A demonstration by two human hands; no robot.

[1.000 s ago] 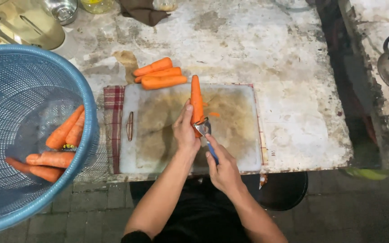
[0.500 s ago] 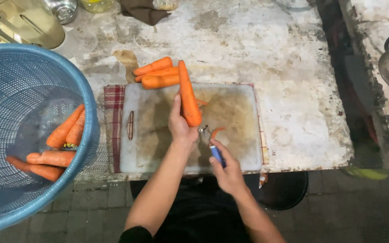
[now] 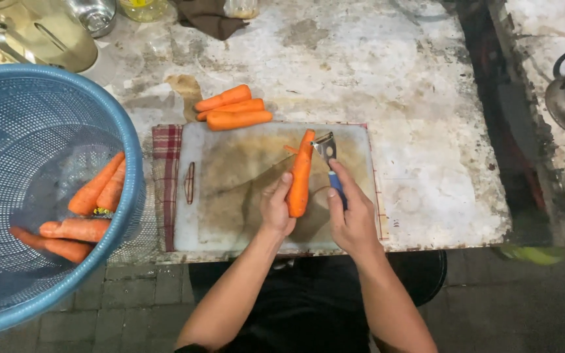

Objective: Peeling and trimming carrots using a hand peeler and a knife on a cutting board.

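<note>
A carrot point(image 3: 300, 176) is held over the stained cutting board point(image 3: 230, 189), its tip pointing away from the body, and the blade of a blue-handled peeler point(image 3: 330, 163) is set against its far end, where a curl of peel can be seen. The left hand point(image 3: 276, 208) is wrapped around the carrot's lower end, its grip clamped on it; the right hand point(image 3: 351, 212) is closed on the peeler's handle, thumb laid along it. Three peeled-looking carrots point(image 3: 233, 108) are laid together on the counter point(image 3: 426, 98) just beyond the board, so part of the work is judged done. Several more carrots point(image 3: 80, 212) are left waiting in the blue basket point(image 3: 129, 150) at the left. Both forearms are angled inward from below, meeting over the board.
</note>
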